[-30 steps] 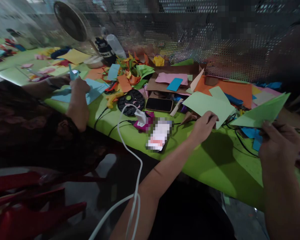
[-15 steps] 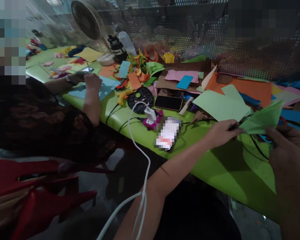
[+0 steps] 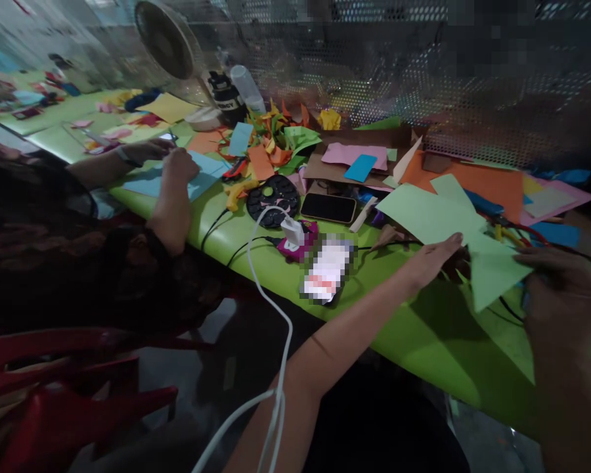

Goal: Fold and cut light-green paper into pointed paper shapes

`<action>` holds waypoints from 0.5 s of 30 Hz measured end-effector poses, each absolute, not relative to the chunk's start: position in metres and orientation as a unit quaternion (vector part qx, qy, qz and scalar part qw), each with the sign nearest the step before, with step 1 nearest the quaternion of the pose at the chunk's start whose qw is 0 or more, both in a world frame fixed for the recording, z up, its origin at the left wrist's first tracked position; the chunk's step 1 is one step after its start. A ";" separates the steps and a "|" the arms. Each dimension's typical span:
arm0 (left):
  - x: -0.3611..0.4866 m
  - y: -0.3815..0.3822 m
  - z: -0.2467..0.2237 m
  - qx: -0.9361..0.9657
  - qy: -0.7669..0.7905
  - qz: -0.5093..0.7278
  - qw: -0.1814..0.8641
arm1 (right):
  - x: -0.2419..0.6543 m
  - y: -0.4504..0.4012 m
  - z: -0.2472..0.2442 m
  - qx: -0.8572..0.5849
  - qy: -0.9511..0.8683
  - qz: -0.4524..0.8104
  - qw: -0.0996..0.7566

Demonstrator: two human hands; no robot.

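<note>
Right hand (image 3: 566,286) holds green paper (image 3: 495,269) — corner down; left hand (image 3: 436,259) — beside it.

Right hand (image 3: 564,282): dim, smeared, fingertips hard to separate at the folded pale green paper triangle (image 3: 497,269); forearm cut by bottom edge. Left hand (image 3: 431,261), left of that grip: lower fingers lost in shadow, can't tell if it touches the triangle. Thin black cord (image 3: 512,310), just left of the grip: partly hidden behind the triangle. Further left, phone with lit screen (image 3: 328,268): pixelated, unreadable. Far left, co-worker in dark patterned clothing (image 3: 34,230): cropped by left edge.
</note>
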State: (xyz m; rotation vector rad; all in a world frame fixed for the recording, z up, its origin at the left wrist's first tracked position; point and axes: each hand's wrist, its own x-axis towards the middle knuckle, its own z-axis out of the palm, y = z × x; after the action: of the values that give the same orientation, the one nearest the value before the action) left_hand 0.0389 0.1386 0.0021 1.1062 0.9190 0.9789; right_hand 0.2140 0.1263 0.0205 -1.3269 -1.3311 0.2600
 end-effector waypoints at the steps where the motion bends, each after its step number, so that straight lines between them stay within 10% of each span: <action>1: 0.039 0.138 0.003 0.478 0.410 0.435 0.644 | 0.213 0.125 0.018 -0.538 -0.608 0.091 0.576; 15: 0.039 0.145 0.000 0.495 0.396 0.505 0.587 | 0.221 0.137 0.012 -0.495 -0.526 0.425 0.546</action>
State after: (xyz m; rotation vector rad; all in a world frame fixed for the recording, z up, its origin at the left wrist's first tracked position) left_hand 0.0390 0.1450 -0.0004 1.1531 0.9224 1.1761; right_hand 0.2206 0.1374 0.0115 -1.1730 -1.2465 1.0069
